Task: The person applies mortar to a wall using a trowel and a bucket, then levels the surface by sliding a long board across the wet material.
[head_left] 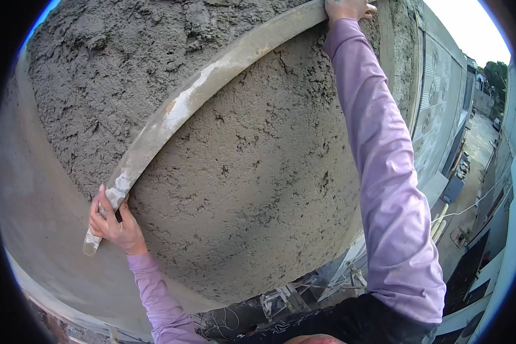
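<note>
A long straightedge (pixel 180 106), smeared with pale mortar and curved by the lens, lies slantwise across the wet grey mortar on the wall. Near its lower left end, my left hand (pixel 117 226) grips it, fingers on one side and thumb on the other. My right hand (pixel 348 8) holds the upper right end at the top edge of the view, its fingers partly cut off. Above the straightedge the mortar (pixel 103 74) is rough and lumpy. Below it the mortar (pixel 252 166) is flatter, with small pits and cracks.
Smooth grey plaster (pixel 37 200) borders the mortar at left. On the right, a neighbouring wall (pixel 436 86) stands beside an alley (pixel 473 155) far below. Wooden pieces and debris (pixel 292 298) lie low down under the wall. A thin white cable (pixel 464 212) crosses the alley.
</note>
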The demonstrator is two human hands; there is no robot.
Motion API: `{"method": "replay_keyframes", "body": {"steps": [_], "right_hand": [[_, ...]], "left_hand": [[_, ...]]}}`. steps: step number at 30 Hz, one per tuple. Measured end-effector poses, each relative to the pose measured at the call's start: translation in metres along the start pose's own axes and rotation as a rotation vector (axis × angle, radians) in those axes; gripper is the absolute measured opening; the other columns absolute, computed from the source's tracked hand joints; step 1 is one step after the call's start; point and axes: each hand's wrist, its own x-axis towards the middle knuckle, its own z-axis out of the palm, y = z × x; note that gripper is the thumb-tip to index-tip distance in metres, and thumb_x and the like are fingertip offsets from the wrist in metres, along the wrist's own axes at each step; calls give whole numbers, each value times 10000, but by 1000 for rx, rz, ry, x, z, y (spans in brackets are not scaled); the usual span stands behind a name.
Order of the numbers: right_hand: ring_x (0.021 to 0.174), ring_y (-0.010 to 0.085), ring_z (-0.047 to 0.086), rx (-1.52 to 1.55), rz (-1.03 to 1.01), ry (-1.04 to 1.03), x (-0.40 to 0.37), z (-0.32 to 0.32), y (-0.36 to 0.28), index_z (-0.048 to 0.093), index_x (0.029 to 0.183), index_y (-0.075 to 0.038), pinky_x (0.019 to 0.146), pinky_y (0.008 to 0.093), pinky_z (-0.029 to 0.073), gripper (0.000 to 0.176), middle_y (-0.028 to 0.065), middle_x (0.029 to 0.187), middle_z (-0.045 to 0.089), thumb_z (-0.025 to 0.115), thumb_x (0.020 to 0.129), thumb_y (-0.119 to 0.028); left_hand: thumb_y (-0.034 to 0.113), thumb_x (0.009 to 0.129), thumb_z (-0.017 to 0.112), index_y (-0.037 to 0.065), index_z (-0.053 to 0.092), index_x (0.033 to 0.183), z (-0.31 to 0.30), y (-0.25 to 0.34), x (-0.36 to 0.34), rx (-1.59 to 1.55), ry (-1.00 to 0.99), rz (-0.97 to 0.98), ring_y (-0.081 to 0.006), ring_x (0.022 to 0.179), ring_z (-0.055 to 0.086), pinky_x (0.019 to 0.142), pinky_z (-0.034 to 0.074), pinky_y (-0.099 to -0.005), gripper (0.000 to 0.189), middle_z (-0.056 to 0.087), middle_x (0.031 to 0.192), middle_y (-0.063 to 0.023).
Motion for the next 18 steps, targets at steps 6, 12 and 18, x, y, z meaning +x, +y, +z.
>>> {"method": "replay_keyframes", "body": {"steps": [6,12,18], "right_hand": [[1300,530,305,101,18,-64,66,24,-29,381,1392,76,1114,512,266,749,403,1367,319,597,755,-253],[1333,549,250,155,3,-194,74,5,-32,268,1436,90,1141,509,217,819,430,1389,251,608,765,-234],[1365,568,195,156,-50,-295,33,-30,-28,155,1481,104,1169,507,168,901,457,1411,183,618,775,-214]], "left_hand": [[317,841,744,277,616,1329,24,42,81,21,99,8,-204,1053,549,984,331,-380,506,599,1113,-1],[337,863,721,313,583,1356,25,71,133,-13,37,-14,-213,1081,531,1015,295,-396,513,577,1114,-17],[364,841,725,262,606,1335,2,51,45,-59,-53,-85,-241,1100,498,1009,296,-429,518,571,1162,-27]]}}
